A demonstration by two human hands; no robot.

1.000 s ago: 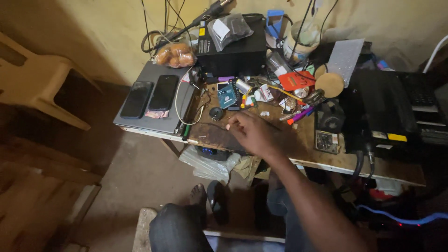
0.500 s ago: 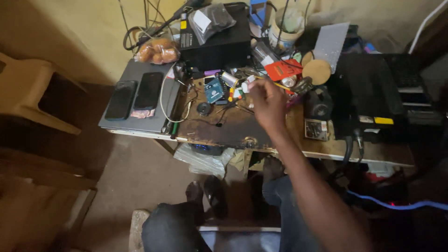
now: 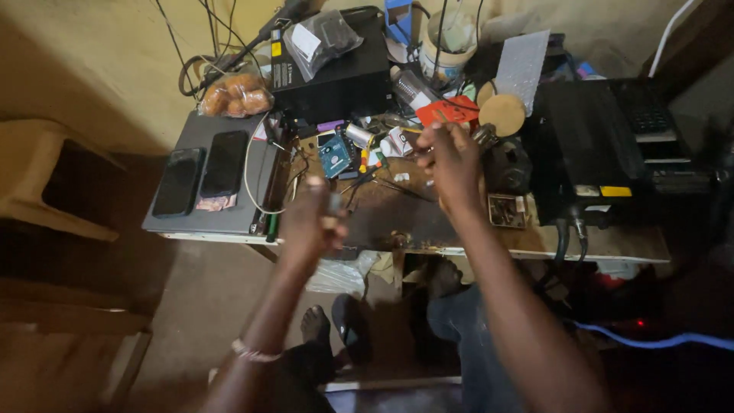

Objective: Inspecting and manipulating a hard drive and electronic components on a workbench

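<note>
My left hand (image 3: 312,222) is raised over the front edge of the worktable (image 3: 459,245), fingers closed on a small grey part that sticks up by the thumb. My right hand (image 3: 447,157) hovers over the middle of the table with its fingertips pinched together; whether anything is between them is too small to see. Just ahead of the hands lie a blue-green circuit board (image 3: 335,157), small screwdrivers and loose bits. A red item (image 3: 447,113) and a round wooden disc (image 3: 501,115) sit beyond the right hand.
Two dark phones (image 3: 200,172) lie on a closed grey laptop (image 3: 229,222) at the left. Behind are a bag of buns (image 3: 233,95), a black box (image 3: 336,80) and a white tub (image 3: 451,38). Black equipment (image 3: 592,145) fills the right; a beige chair (image 3: 38,176) stands left.
My left hand has come up into view holding the small part. My right hand has drawn back a little from the clutter and pinched its fingers. The camera has moved closer.
</note>
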